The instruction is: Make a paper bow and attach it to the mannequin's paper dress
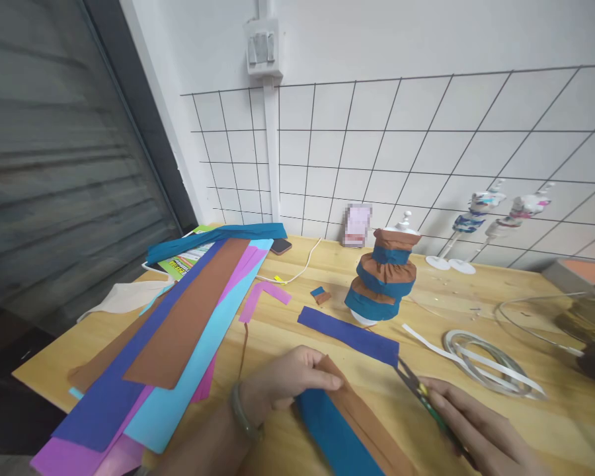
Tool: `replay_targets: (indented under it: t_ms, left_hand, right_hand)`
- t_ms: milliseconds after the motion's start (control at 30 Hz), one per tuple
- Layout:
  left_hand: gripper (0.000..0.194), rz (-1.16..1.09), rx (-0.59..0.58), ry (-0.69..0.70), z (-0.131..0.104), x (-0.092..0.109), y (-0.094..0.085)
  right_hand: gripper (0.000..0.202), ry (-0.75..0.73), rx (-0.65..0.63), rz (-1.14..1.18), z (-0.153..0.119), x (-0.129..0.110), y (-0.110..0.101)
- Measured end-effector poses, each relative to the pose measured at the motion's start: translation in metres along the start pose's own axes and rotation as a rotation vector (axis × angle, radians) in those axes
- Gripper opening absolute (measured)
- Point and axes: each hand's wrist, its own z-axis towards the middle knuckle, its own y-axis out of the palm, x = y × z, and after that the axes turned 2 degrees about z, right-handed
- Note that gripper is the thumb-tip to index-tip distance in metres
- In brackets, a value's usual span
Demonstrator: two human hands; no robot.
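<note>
The small white dress form, standing on the wooden table near the wall, is wrapped in gathered brown and teal bands from top to hem; its covering is judged to be well advanced. The long, soft brown strip and the long, flat teal strip beside it are not yet fitted to the form, and the short dark-blue strip is laid flat just in front of it. Whether more bands are needed cannot be told.

The brown strip's end is pinched between the thumb and curled fingers of the left hand; whether the teal strip is gripped too is hidden. The green-handled metal scissors are held in the closed right hand, their tips by the dark-blue strip's corner.
</note>
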Motion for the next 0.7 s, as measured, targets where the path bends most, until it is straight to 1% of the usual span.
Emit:
replay_targets:
  t_ms: [33,100,167,233,300,400,467,567,700]
  left_hand:
    - [0.018,0.025,-0.008,-0.005,0.000,-0.001,0.000]
    - [0.019,0.077,-0.003,-0.013,0.000,-0.002,0.000]
    - [0.019,0.125,0.005,-0.017,0.000,-0.004,-0.002]
    - [0.019,0.152,-0.005,-0.022,0.001,-0.005,-0.003]
    - [0.019,0.164,-0.012,-0.015,0.002,-0.004,-0.004]
    - [0.018,0.175,-0.008,-0.004,0.003,-0.003,-0.004]
    - [0.020,0.189,-0.022,0.008,0.004,-0.002,-0.005]
    - [0.025,0.233,-0.042,0.021,0.007,-0.004,-0.007]
    - [0.025,0.301,-0.064,0.062,0.011,-0.006,-0.009]
  right_hand:
    - [0.043,0.039,-0.070,0.041,0.002,-0.015,0.010]
    - [0.043,0.055,-0.154,0.130,0.003,-0.036,0.029]
    - [0.045,0.064,-0.154,0.195,0.001,-0.044,0.044]
    - [0.047,0.074,-0.183,0.217,-0.002,-0.039,0.054]
    - [0.048,0.057,-0.218,0.208,-0.005,-0.030,0.057]
    - [0.051,-0.009,-0.228,0.180,-0.006,-0.023,0.058]
    - [0.051,-0.053,-0.252,0.166,-0.006,-0.026,0.058]
    - [0.049,-0.132,-0.303,0.161,-0.006,-0.037,0.057]
    - [0.047,-0.227,-0.360,0.185,-0.008,-0.048,0.057]
